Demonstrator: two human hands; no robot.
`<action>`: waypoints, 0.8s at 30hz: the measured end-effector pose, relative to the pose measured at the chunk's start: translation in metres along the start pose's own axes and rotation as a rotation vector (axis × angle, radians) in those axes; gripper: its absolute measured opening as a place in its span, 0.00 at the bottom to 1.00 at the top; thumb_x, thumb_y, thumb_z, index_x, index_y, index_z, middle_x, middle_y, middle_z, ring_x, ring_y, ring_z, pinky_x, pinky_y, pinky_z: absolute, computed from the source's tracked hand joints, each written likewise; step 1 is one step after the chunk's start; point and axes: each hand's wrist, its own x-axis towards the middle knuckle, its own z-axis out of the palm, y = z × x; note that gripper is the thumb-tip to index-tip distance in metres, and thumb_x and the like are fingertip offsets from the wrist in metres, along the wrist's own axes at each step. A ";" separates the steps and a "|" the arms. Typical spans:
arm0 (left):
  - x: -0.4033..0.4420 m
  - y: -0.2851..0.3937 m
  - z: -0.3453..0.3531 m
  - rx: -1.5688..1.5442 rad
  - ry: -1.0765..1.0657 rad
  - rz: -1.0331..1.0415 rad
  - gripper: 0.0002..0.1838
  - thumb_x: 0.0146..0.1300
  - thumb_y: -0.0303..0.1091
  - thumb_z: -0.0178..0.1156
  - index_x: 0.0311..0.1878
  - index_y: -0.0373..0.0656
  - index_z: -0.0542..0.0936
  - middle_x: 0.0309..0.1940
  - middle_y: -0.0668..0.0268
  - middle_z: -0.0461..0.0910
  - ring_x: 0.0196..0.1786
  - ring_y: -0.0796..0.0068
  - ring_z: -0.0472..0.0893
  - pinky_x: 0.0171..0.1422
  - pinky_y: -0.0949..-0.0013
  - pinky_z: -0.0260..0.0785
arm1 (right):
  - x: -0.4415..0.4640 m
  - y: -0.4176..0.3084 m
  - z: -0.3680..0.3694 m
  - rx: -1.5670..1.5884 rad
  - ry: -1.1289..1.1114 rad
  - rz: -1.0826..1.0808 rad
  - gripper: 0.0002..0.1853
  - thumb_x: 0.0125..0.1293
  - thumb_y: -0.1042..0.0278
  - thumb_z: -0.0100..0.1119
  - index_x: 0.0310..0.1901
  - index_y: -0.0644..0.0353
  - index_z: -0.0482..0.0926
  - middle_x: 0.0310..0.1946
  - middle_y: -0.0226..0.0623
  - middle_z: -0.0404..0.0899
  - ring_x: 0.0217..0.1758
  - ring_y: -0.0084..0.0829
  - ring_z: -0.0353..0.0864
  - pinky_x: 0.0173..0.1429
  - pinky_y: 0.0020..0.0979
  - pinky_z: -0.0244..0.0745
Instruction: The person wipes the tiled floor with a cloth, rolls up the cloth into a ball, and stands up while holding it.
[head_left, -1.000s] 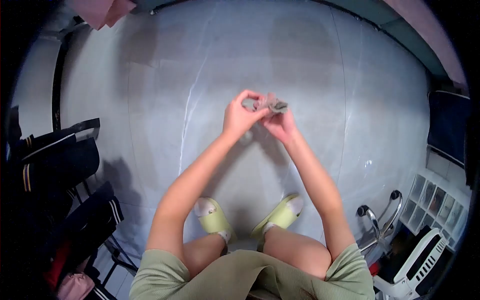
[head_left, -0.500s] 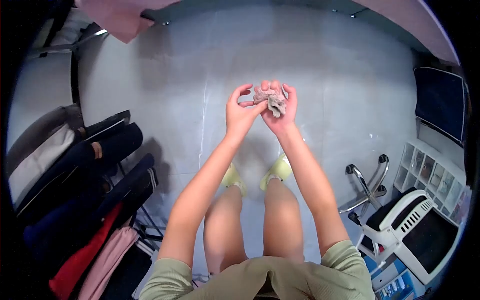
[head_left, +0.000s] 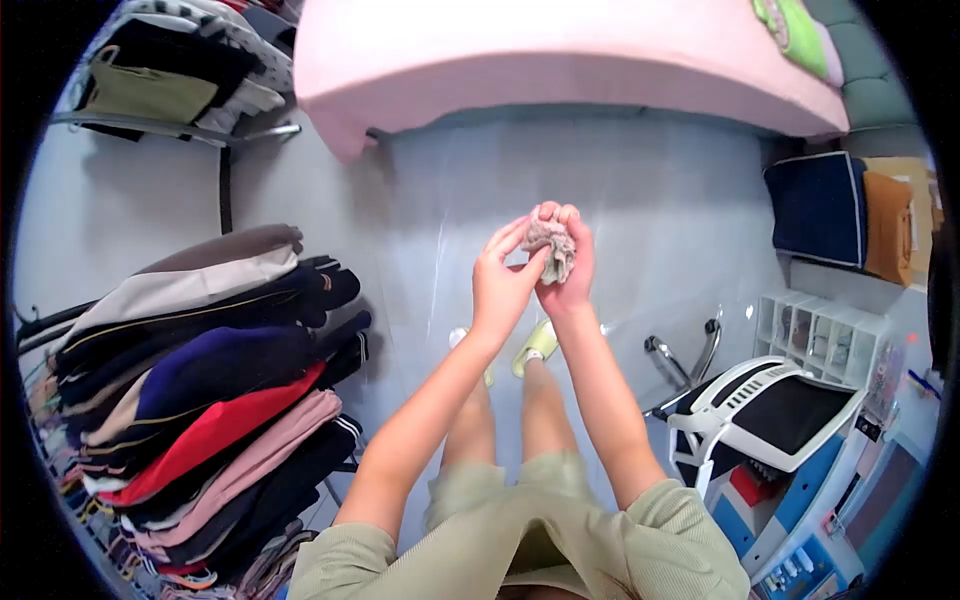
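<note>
A small crumpled cloth (head_left: 552,248), pinkish on one side and grey-green on the other, is bunched up between my hands above the floor. My right hand (head_left: 572,290) cups it from the right, palm up, with its fingers curled over the far edge. From the left, my left hand (head_left: 500,290) pinches it, the thumb pressed on its front and the fingers at its upper left side. What kind of cloth piece it is cannot be made out.
A rack of hanging clothes (head_left: 230,400) stands at my left. Ahead is a bed with a pink sheet (head_left: 560,50). A white office chair (head_left: 770,410), a clear drawer box (head_left: 815,335) and a dark blue cushion (head_left: 815,210) are on the right.
My view has tilted up, bringing the bed and more clothes into sight. My left fingers have closed in from apart onto the cloth, which stays in my right hand.
</note>
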 end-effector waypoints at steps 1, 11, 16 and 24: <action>-0.006 0.025 0.002 0.003 -0.014 0.021 0.23 0.53 0.25 0.66 0.54 0.35 0.77 0.55 0.58 0.74 0.55 0.69 0.77 0.46 0.72 0.81 | -0.007 -0.015 0.019 -0.018 -0.027 -0.027 0.11 0.69 0.58 0.47 0.31 0.53 0.66 0.39 0.31 0.71 0.49 0.28 0.70 0.54 0.31 0.67; -0.054 0.155 0.012 -0.038 0.093 0.228 0.20 0.58 0.27 0.62 0.55 0.35 0.76 0.45 0.58 0.82 0.50 0.70 0.80 0.56 0.66 0.69 | -0.049 -0.111 0.134 -0.139 -0.198 0.020 0.12 0.72 0.55 0.45 0.41 0.54 0.70 0.56 0.35 0.71 0.48 0.24 0.74 0.53 0.30 0.71; -0.069 0.185 0.003 -0.178 0.114 0.238 0.21 0.59 0.22 0.59 0.56 0.30 0.74 0.46 0.58 0.80 0.46 0.74 0.81 0.52 0.73 0.72 | -0.061 -0.119 0.162 -0.159 -0.267 0.079 0.16 0.72 0.51 0.44 0.47 0.55 0.70 0.56 0.35 0.71 0.49 0.26 0.75 0.53 0.31 0.73; -0.074 0.213 -0.063 -0.204 0.215 0.258 0.19 0.60 0.20 0.57 0.56 0.31 0.73 0.44 0.62 0.80 0.46 0.76 0.80 0.52 0.73 0.72 | -0.062 -0.079 0.223 -0.153 -0.392 0.199 0.11 0.72 0.56 0.46 0.42 0.54 0.70 0.57 0.36 0.71 0.50 0.23 0.74 0.57 0.29 0.69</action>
